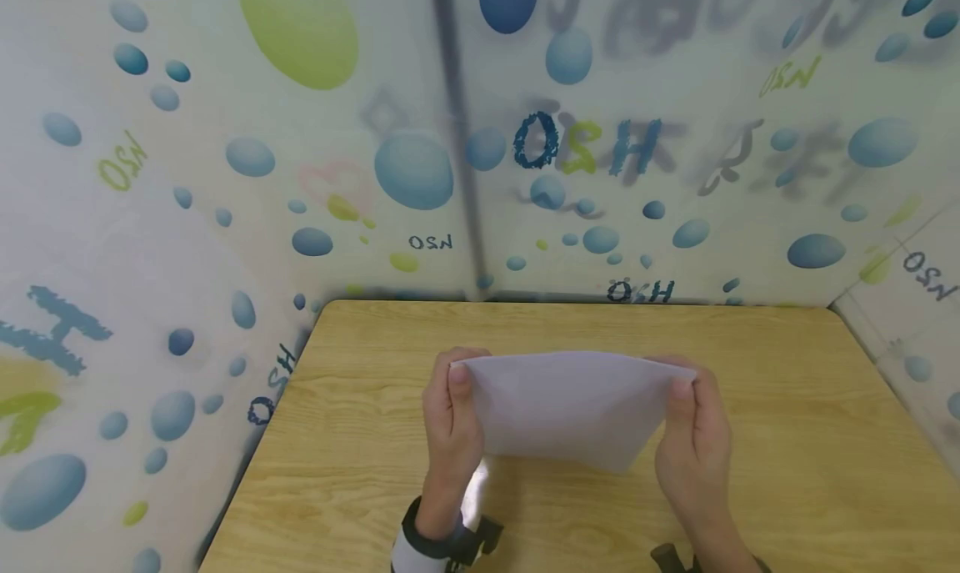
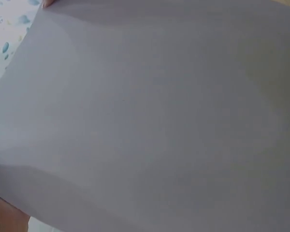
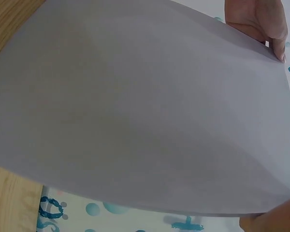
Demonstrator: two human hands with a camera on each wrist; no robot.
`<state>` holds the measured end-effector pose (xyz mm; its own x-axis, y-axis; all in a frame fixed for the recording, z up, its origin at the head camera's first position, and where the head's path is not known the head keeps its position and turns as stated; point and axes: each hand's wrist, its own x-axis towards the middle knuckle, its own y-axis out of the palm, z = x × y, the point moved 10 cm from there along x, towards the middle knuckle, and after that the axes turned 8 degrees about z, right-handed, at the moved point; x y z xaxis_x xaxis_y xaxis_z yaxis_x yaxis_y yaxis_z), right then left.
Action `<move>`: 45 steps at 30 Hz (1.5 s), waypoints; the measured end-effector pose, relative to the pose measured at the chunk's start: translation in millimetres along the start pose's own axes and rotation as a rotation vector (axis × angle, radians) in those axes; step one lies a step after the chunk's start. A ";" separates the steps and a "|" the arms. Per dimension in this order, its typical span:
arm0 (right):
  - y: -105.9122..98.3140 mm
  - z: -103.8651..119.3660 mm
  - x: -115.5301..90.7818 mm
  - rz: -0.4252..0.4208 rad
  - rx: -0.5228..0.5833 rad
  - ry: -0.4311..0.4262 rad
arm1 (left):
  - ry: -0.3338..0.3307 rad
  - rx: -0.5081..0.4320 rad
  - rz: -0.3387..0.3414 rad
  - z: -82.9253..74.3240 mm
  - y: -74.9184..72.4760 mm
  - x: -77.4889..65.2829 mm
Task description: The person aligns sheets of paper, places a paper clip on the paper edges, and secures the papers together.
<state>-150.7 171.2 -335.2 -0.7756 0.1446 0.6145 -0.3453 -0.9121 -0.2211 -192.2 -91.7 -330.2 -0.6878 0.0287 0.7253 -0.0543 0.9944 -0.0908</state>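
A plain white sheet of paper [image 1: 570, 406] hangs slightly bowed above the table, held by both hands at its upper corners. My left hand [image 1: 454, 427] pinches the left corner, thumb on the near face and fingers behind. At the right corner my right hand [image 1: 696, 448] pinches the sheet the same way. In the left wrist view the paper [image 2: 150, 116] covers nearly everything. The right wrist view shows the sheet [image 3: 145, 111] spread wide, with the left hand [image 3: 258, 21] at its far corner. No marks show on the paper.
A wooden table [image 1: 345, 439] lies below the hands. Beyond it stands a pale wall covering [image 1: 660, 81] printed with blue and green ovals and letters. A dark strapped device [image 1: 450, 540] sits on the left wrist; another dark piece [image 1: 667, 558] is by the right wrist.
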 end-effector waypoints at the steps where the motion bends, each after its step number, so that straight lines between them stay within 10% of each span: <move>1: -0.1 -0.3 0.2 -0.001 -0.001 -0.001 | -0.010 0.004 0.001 1.5 0.2 -0.4; 45: -4.6 0.4 -0.2 -0.020 -0.018 -0.012 | -0.009 0.010 0.008 -1.2 4.8 -0.4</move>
<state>-148.8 175.2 -334.0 -0.7621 0.1585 0.6277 -0.3704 -0.9020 -0.2219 -191.3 -86.8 -330.2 -0.6949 0.0354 0.7183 -0.0561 0.9931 -0.1032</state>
